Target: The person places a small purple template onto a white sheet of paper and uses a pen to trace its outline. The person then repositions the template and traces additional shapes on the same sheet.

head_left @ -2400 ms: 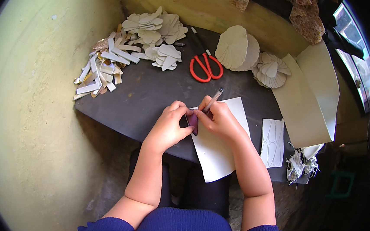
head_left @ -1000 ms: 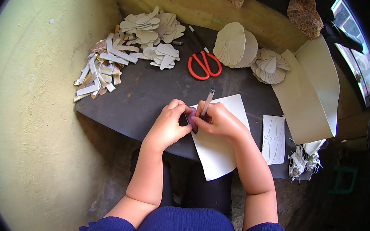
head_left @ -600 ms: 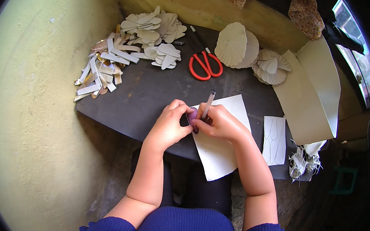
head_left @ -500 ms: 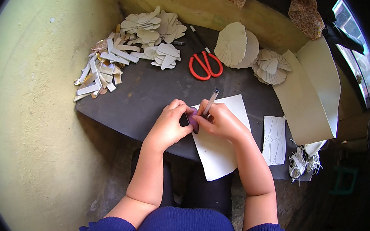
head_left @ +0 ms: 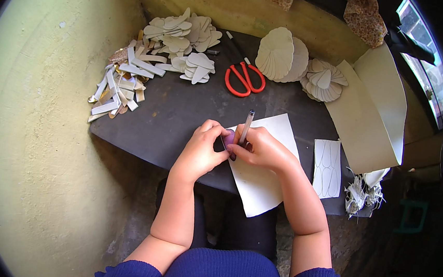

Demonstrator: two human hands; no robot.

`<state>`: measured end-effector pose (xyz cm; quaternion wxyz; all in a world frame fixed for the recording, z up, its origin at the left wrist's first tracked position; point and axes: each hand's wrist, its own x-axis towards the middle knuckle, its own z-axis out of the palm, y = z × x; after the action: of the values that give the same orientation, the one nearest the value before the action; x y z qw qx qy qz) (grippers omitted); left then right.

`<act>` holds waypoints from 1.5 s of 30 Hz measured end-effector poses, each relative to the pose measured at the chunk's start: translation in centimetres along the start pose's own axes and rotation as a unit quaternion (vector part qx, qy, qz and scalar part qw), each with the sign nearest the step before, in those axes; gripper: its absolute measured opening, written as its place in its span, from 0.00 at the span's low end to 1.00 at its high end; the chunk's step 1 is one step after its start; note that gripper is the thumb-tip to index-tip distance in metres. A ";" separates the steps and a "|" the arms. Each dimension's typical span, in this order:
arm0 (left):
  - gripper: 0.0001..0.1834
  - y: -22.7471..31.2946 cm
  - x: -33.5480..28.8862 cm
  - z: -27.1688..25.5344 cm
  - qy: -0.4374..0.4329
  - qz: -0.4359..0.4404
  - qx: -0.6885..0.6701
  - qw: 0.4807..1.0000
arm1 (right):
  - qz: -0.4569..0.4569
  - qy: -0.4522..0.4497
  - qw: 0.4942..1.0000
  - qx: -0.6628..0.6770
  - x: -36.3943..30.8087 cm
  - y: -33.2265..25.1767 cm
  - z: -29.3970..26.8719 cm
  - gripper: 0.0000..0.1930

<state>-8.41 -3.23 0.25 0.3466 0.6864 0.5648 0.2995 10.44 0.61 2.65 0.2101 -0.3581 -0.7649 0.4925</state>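
Observation:
A small purple oval template [head_left: 229,138] lies at the left edge of a white sheet [head_left: 254,188]. My left hand [head_left: 199,146] pinches it there between thumb and fingers, which hide part of its outline. In my right hand [head_left: 266,148] is a clear-barrelled pen [head_left: 246,127], gripped with its capped end up and its tip down by the template's right edge. The fingers cover the tip. To the right of the sheet lies a smaller white piece [head_left: 327,170] with several oval outlines drawn on it.
On the dark tabletop [head_left: 166,111], red-handled scissors [head_left: 244,80] lie beyond my hands. Cut white strips [head_left: 111,93] and rounded pieces [head_left: 196,66] are heaped at left. Fanned oval stacks [head_left: 276,54] and a large bent cream sheet [head_left: 371,119] stand right, with frayed scraps [head_left: 356,196] nearer.
The pen has tipped more upright, and my right hand has shifted slightly left and down along the template. My left hand stays on the template.

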 end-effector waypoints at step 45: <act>0.19 0.0 0.1 -0.2 -0.015 -0.010 -0.028 0.999 | 0.006 0.050 0.999 -0.012 -0.3 -0.1 0.0 0.08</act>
<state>-8.59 -3.12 0.33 0.3768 0.6750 0.5581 0.3014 10.58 0.32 2.75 0.2406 -0.3892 -0.7573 0.4660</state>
